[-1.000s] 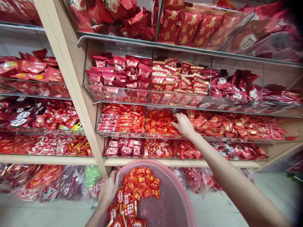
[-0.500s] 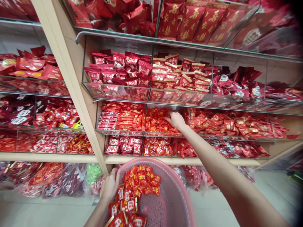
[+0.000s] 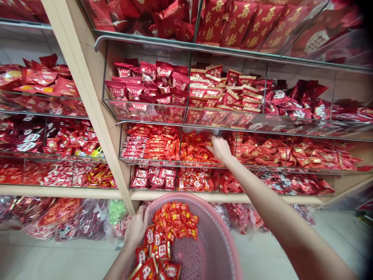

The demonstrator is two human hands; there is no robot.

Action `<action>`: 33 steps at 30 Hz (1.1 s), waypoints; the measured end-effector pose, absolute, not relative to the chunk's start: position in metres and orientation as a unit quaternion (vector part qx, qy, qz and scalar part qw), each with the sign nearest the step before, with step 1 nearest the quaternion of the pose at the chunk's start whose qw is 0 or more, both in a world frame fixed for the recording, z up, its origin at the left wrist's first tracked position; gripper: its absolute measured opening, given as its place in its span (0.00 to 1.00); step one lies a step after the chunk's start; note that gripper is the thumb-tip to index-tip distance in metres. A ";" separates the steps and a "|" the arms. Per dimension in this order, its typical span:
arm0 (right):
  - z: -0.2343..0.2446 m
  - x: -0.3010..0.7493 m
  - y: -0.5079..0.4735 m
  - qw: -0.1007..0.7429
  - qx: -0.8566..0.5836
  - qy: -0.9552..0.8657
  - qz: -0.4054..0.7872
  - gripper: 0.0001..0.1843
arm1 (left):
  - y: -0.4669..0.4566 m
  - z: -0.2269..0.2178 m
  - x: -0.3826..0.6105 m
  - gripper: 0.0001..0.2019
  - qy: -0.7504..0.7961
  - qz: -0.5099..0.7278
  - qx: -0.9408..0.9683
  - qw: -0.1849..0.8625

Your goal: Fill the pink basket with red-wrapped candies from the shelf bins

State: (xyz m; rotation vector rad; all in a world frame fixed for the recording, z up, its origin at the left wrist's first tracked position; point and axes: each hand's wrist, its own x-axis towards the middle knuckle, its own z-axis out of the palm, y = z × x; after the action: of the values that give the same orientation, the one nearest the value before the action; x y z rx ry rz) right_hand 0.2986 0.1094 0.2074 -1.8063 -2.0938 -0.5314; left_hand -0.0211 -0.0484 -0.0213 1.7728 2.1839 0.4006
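Observation:
My left hand (image 3: 136,230) grips the left rim of a pink perforated basket (image 3: 215,249) at the bottom of the view. Inside the basket lie several red-orange wrapped candies (image 3: 176,221) and some red-and-white ones (image 3: 154,258). My right hand (image 3: 219,147) reaches into the middle clear bin of the third shelf, resting on a heap of red-orange candies (image 3: 195,149) like those in the basket. Its fingers curl down into the heap; whether they hold any I cannot make out.
Tiered clear shelves (image 3: 186,120) hold many bins of red wrapped sweets. A beige upright post (image 3: 87,101) divides the left and right racks. Bagged candy (image 3: 58,219) and a green packet (image 3: 116,212) lie under the bottom shelf. Pale floor tiles (image 3: 329,241) show at the lower right.
My right hand has moved left and deeper into the red-orange candy bin. The left hand keeps its hold on the basket rim; the view has shifted slightly.

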 end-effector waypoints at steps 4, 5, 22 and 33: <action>0.210 0.309 0.098 0.228 -0.604 -0.740 -0.190 0.17 | -0.048 -0.021 -0.021 0.24 0.761 0.139 0.615 0.155; 0.213 0.311 0.094 0.247 -0.595 -0.741 -0.187 0.17 | -0.048 -0.022 -0.022 0.24 0.760 0.138 0.616 0.153; 0.007 0.266 -0.036 0.150 -0.590 -0.772 0.181 0.15 | -0.047 -0.026 -0.023 0.24 0.758 0.140 0.621 0.141; -0.020 0.258 -0.029 -0.013 -0.651 -0.748 0.130 0.17 | -0.047 -0.027 -0.023 0.24 0.759 0.138 0.619 0.147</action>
State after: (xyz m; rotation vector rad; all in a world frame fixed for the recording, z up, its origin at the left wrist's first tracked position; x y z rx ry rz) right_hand 0.2580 -0.0294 -0.0204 -2.0610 -2.3691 0.4112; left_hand -0.0225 -0.0470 -0.0265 1.7805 2.1843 0.3979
